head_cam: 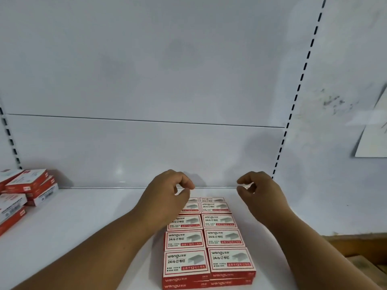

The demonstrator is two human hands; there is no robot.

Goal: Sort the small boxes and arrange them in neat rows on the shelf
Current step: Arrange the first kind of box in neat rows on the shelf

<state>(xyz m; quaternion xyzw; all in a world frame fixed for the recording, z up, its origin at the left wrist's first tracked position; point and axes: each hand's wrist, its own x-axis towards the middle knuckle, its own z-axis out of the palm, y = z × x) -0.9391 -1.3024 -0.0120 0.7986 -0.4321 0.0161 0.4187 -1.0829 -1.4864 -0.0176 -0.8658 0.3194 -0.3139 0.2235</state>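
Lying in two neat columns, red-white staple boxes (206, 239).

Shop, white slotted display shelf (94, 216), stacked staple boxes (207, 248)

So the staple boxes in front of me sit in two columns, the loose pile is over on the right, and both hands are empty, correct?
Not quite. The head view shows the loose pile on the left of the shelf, not the right. The staple boxes do sit in two columns, and the left hand and right hand hold nothing.
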